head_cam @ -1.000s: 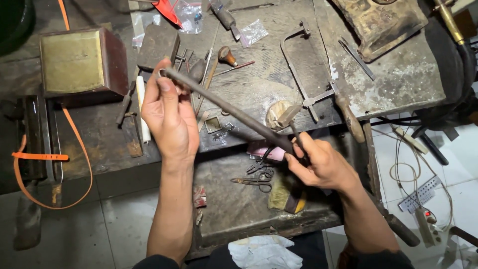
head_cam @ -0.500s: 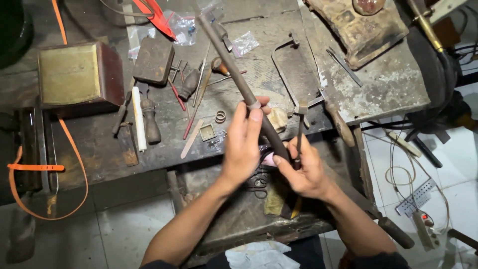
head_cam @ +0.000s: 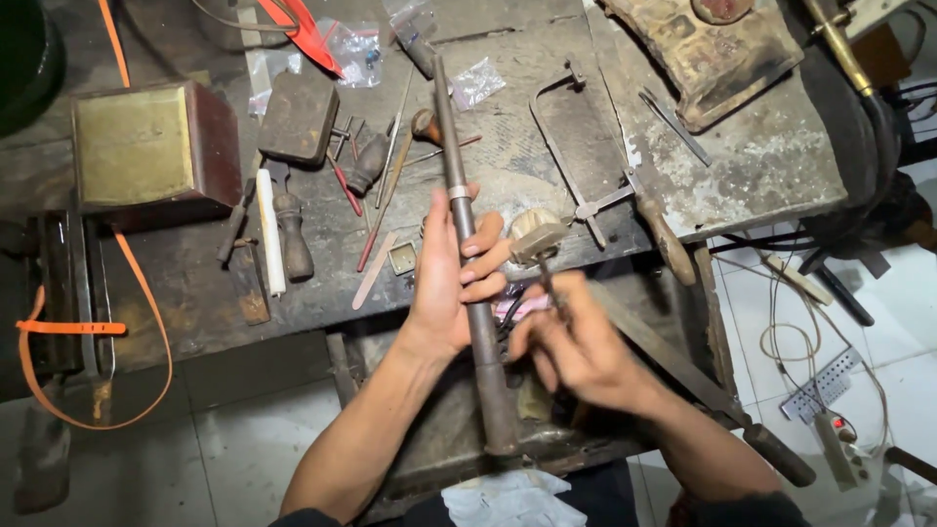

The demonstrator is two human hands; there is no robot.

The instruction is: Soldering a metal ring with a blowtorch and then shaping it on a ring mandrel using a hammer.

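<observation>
small clear plastic bags (head_cam: 476, 82) at the bench's far edge, another clear plastic bag (head_cam: 359, 49) beside red handles

A dark, worn workbench (head_cam: 547, 117) carries a brass-topped box (head_cam: 146, 146) at its left, a flat metal block (head_cam: 298, 115), wooden-handled tools (head_cam: 291, 234), a white stick (head_cam: 270, 244), a saw frame (head_cam: 586, 156), plastic bags (head_cam: 478, 83) and a battered slab (head_cam: 712, 49).
</observation>
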